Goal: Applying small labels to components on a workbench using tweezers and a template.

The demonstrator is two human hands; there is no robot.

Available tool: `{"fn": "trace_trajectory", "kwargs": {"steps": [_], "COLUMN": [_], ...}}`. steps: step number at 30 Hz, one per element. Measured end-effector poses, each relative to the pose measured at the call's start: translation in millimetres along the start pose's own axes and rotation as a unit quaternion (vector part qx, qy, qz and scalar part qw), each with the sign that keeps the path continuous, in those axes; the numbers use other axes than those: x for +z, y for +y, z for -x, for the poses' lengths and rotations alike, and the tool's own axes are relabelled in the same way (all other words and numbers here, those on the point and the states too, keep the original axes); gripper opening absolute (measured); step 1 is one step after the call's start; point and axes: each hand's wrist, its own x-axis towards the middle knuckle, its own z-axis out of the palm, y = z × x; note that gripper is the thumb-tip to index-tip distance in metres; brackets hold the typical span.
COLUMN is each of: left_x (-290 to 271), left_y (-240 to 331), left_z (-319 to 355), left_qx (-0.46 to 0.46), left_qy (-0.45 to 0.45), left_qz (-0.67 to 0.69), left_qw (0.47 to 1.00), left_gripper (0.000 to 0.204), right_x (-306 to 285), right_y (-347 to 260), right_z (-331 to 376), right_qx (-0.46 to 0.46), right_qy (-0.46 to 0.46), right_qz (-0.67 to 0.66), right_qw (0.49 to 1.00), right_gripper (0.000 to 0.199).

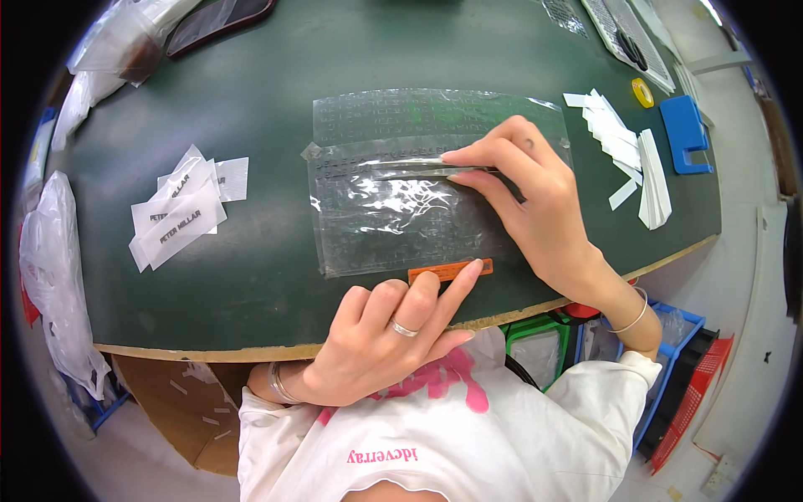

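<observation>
Tweezers (411, 161) are pinched between the thumb and fingers of my right hand (539, 197), their tips pointing left. They lie over a clear plastic film sheet (376, 213) with rows of small dark characters, spread on the table in front of me. My left hand (389, 330) rests at the table's near edge. Its index finger is stretched onto a small flat orange strip (447, 270) just below the film, the thumb is apart and the other fingers are bent. Whether the tweezer tips hold anything is too fine to see.
Printed white labels (188, 213) lie in a pile at left, blank white strips (609, 134) at right. Beyond these strips are a blue tape dispenser (686, 134) and a yellow tape roll (642, 93). A phone (217, 25) lies far left; crates (661, 335) stand below the right edge.
</observation>
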Motion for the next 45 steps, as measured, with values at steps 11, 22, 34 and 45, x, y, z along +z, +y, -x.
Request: {"fn": "trace_trajectory", "kwargs": {"steps": [11,22,34,45], "left_x": [2.3,6.0,-4.4,-6.5], "left_y": [0.5,-3.5,-10.9,-8.4], "left_z": [0.0,3.4,7.0,2.8], "left_qx": [-0.004,0.017,0.026,-0.039], "left_qy": [-0.004,0.066,0.051,0.015], "left_qz": [0.009,-0.016,0.147,0.1], "left_qw": [1.0,0.998,0.987,0.994], "left_gripper": [0.046,0.046,0.041,0.045], "right_x": [16.2,-7.1,-54.7,-48.9], "right_y": [-4.7,-2.3,-21.1,-23.9], "right_z": [-9.5,-12.4,50.5,56.6], "right_qx": [-0.019,-0.011,0.164,0.086], "right_qy": [0.011,0.0,-0.135,-0.1], "right_qz": [0.018,-0.034,-0.074,0.002], "right_qw": [1.0,0.999,0.974,0.991], "right_gripper": [0.019,0.016,0.016,0.019]}}
